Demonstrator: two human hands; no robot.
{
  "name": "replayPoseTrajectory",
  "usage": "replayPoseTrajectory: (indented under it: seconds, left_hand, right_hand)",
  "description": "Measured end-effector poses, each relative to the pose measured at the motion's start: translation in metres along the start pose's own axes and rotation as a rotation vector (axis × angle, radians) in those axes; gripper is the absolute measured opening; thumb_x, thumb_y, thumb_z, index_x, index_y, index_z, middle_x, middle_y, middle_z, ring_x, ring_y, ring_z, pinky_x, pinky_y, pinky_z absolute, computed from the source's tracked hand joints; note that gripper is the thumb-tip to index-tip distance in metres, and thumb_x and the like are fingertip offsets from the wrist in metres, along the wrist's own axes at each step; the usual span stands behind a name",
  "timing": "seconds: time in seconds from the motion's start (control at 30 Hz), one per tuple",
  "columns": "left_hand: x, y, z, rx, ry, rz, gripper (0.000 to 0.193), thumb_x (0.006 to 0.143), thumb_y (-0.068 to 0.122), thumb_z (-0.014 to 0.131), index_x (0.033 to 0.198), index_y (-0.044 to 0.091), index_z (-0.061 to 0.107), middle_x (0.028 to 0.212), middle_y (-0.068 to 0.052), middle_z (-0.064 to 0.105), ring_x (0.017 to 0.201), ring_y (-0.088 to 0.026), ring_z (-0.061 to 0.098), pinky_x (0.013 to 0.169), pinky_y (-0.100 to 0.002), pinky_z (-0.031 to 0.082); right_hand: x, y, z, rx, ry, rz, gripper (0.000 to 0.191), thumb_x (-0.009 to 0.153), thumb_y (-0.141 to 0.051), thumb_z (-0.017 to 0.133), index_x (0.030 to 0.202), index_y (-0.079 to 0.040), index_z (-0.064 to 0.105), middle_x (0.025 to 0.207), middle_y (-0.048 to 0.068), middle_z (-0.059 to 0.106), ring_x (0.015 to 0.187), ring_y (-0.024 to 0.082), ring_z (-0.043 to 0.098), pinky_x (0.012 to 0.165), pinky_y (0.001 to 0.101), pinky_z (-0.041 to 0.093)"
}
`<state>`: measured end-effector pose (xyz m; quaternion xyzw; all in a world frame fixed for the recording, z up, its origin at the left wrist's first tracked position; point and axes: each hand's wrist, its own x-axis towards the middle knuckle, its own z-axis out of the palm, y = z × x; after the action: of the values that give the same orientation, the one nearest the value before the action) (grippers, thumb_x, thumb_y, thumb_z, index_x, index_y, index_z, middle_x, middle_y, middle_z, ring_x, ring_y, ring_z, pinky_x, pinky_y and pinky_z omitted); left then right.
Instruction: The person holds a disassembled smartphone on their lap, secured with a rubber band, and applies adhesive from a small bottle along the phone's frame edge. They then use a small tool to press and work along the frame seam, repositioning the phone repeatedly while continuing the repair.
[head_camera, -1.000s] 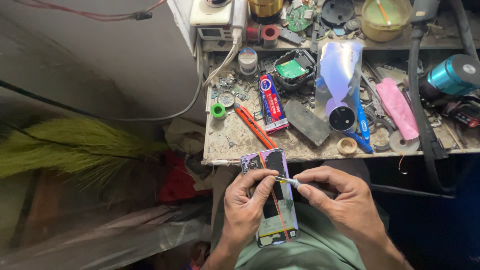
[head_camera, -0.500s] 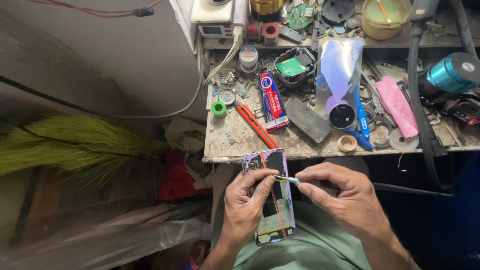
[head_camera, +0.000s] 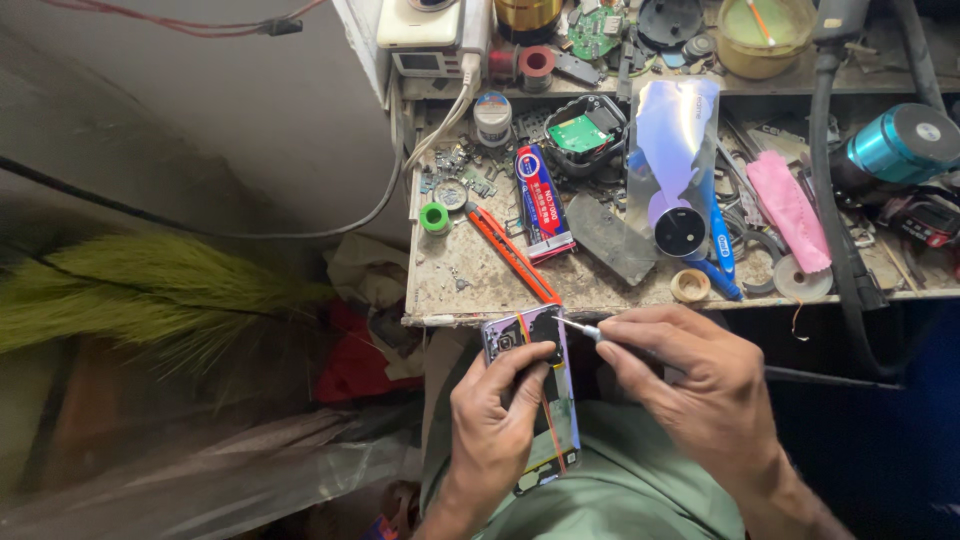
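My left hand (head_camera: 495, 420) grips an opened phone (head_camera: 540, 395) with its back cover off, held over my lap below the bench's front edge. Its thumb rests near a small black part at the phone's upper end. My right hand (head_camera: 700, 385) pinches a thin metal tool (head_camera: 580, 327), probably tweezers or a small screwdriver. The tool's tip touches that black part at the top of the phone.
The worn workbench (head_camera: 470, 285) holds an orange utility knife (head_camera: 510, 255), a red and blue tube box (head_camera: 543, 203), a shiny phone back cover (head_camera: 672, 140), a pink cloth (head_camera: 788, 208), tape rolls and circuit boards. A green broom (head_camera: 150, 290) lies at left.
The phone and both hands have risen slightly toward the bench edge. The tool tip stays on the black part at the phone's top.
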<state>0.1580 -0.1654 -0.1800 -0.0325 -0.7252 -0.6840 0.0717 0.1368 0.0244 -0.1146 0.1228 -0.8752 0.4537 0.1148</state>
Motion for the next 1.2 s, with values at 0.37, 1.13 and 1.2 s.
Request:
replayPoseTrajectory:
  seconds: [0.37, 1.13, 1.2]
  left_hand:
    - [-0.003, 0.005, 0.001, 0.068, 0.024, 0.168, 0.026, 0.095, -0.005, 0.066, 0.118, 0.004, 0.071, 0.106, -0.015, 0.071, 0.092, -0.025, 0.075, 0.08, -0.032, 0.058]
    - [-0.007, 0.005, -0.005, 0.071, 0.047, 0.13, 0.023, 0.095, -0.004, 0.066, 0.116, 0.002, 0.071, 0.108, -0.015, 0.07, 0.092, -0.023, 0.074, 0.08, -0.031, 0.058]
    - [-0.007, 0.005, -0.006, 0.083, 0.04, 0.137, 0.024, 0.094, -0.005, 0.067, 0.117, 0.002, 0.071, 0.108, -0.015, 0.07, 0.093, -0.023, 0.074, 0.081, -0.031, 0.058]
  right_hand:
    - [0.012, -0.012, 0.006, -0.124, -0.034, -0.148, 0.023, 0.08, -0.007, 0.081, 0.103, -0.006, 0.076, 0.099, 0.009, 0.076, 0.083, 0.018, 0.076, 0.072, 0.0271, 0.06]
    - [0.013, -0.015, 0.01, -0.101, -0.071, -0.224, 0.023, 0.08, -0.006, 0.081, 0.102, -0.006, 0.075, 0.098, 0.008, 0.075, 0.084, 0.019, 0.075, 0.071, 0.0273, 0.059]
    - [0.012, -0.016, 0.01, -0.109, -0.066, -0.2, 0.022, 0.08, -0.007, 0.081, 0.102, -0.005, 0.075, 0.097, 0.009, 0.076, 0.083, 0.019, 0.076, 0.069, 0.0273, 0.059]
